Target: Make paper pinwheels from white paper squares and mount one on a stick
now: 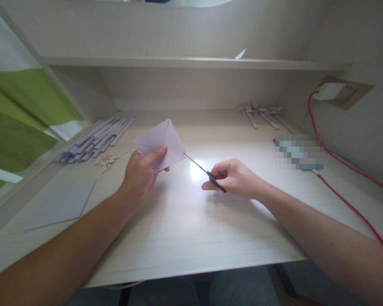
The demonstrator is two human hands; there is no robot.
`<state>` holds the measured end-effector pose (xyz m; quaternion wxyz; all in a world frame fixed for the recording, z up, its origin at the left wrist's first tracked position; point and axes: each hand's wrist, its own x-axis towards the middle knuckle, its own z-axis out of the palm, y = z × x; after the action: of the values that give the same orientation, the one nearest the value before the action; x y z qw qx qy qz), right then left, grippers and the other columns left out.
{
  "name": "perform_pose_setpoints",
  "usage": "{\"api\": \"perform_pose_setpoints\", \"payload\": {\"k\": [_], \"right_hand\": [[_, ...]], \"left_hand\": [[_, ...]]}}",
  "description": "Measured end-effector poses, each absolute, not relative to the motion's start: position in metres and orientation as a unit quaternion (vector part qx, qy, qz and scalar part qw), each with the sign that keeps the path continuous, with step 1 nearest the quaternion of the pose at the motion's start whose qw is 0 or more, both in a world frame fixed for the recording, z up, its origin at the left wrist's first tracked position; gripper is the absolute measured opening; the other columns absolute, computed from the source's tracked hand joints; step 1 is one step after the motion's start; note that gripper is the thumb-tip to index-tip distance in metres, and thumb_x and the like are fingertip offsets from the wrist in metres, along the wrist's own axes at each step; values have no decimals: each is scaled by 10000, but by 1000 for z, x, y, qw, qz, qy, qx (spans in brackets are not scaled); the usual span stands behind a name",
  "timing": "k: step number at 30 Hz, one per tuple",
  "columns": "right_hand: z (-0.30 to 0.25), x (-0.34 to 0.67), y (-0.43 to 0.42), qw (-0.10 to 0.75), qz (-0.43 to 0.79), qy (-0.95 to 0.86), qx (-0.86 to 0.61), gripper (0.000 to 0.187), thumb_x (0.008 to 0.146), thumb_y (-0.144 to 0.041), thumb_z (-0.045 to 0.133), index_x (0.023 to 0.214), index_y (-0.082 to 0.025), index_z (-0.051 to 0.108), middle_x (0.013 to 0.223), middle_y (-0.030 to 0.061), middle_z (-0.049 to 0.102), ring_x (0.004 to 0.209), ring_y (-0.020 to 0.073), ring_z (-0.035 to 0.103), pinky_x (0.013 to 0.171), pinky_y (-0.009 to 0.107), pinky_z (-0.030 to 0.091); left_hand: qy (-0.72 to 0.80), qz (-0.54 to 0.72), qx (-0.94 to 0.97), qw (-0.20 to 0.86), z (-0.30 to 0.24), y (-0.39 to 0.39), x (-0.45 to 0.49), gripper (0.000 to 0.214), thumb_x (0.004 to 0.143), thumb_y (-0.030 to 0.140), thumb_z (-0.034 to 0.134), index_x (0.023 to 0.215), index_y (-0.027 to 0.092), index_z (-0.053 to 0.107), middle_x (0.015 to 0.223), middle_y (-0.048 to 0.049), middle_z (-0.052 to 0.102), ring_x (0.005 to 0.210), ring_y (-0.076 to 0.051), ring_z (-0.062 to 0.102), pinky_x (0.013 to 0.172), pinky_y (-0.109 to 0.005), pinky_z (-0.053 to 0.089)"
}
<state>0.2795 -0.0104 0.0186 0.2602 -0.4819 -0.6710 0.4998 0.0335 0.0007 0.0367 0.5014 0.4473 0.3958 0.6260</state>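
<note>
The left hand [143,168] pinches the creased paper [172,138] above the bench [178,242], well behind its front edge; the right hand [232,178] grips scissors [212,177], tip at the paper's right corner. For clean cutting, steady that corner and align the blades with a crease.

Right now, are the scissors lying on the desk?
No, the right hand holds the scissors, their tips at a corner of the paper in the left hand.

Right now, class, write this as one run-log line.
left hand: creased paper | right hand: scissors | blades: at paper's right corner
</note>
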Motion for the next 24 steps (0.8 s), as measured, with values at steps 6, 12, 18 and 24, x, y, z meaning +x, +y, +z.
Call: {"api": "perform_pose_setpoints", "payload": {"k": [6, 12, 18, 24], "right_hand": [[19, 280, -12, 267, 499, -671, -480, 437, 653, -515, 930, 667, -148, 692, 566, -45, 497, 545, 90, 385, 481, 253, 232], [21, 279, -11, 272, 500, -673, -473, 438, 656, -500, 931, 634, -152, 666, 544, -54, 476, 529, 83, 366, 472, 255, 215], [20, 279, -11, 267, 494, -674, -480, 447, 656, -520, 923, 638, -153, 669, 546, -49, 496, 530, 88, 387, 479, 250, 238], [17, 280, -10, 234, 466, -687, -506, 456, 659, -569, 902, 715, -157, 715, 610, -16, 603, 569, 114, 482, 499, 248, 305]], "left_hand": [[393, 623, 452, 504, 36, 0, 32, 188, 735, 288, 853, 835, 217, 711, 808, 5, 626, 660, -136, 561, 496, -241, 465], [397, 623, 449, 504, 35, 1, 31, 192, 740, 297, 863, 848, 216, 726, 839, -5, 639, 695, -146, 564, 508, -239, 474], [398, 628, 447, 498, 36, -1, 31, 177, 744, 298, 855, 830, 205, 731, 832, -15, 655, 689, -153, 562, 506, -238, 467], [422, 634, 432, 483, 36, -1, 32, 225, 739, 322, 849, 881, 194, 729, 903, -37, 695, 731, -177, 597, 526, -241, 477]]}}
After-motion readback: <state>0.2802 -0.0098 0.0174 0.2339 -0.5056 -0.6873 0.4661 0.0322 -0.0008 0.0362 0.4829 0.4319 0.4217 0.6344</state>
